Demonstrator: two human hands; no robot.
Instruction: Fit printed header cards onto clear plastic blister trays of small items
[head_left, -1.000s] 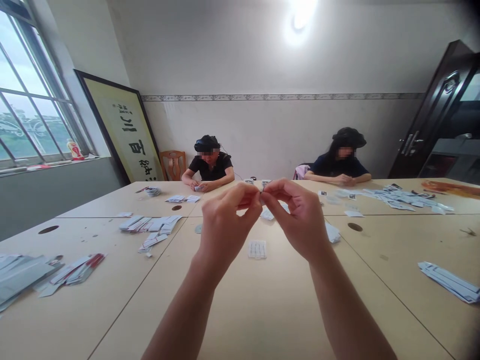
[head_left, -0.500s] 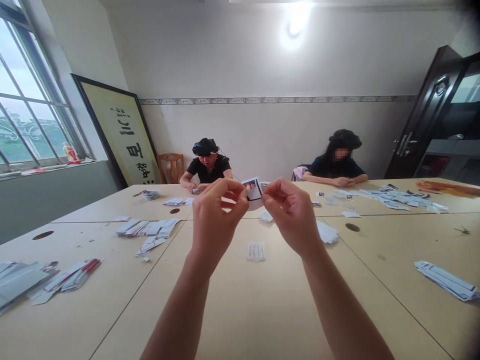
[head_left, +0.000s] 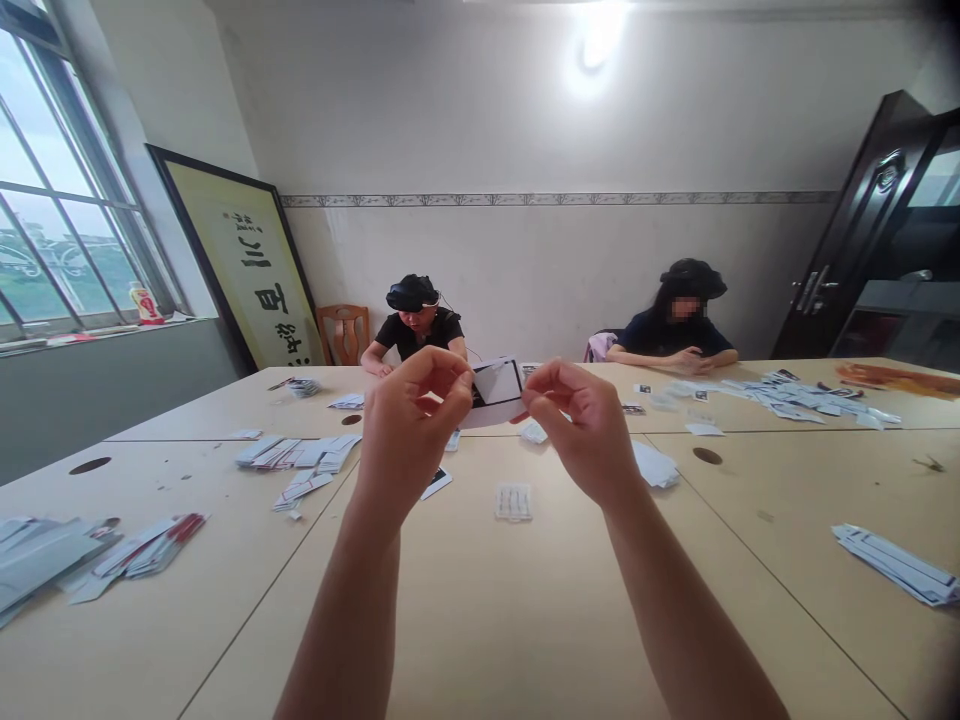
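We see a wide pale worktop point(head_left: 525, 620) filling the lower view, with scattered stacks of white cards point(head_left: 300, 455) to the left and a long stack point(head_left: 896, 565) at the far right. Two other people sit at the far side, each with hands down on the worktop. Our own two forearms rise from below. Left hand point(head_left: 409, 425) is raised above the worktop, fingers point(head_left: 450, 385) pinched shut on the left edge of a small white card point(head_left: 495, 385) with a dark border. Right hand point(head_left: 589, 425) is level with it, fingers point(head_left: 541, 392) curled close together at the card's right edge; whether they grip it we cannot tell. A small packet point(head_left: 514, 500) lies flat on the worktop below the hands
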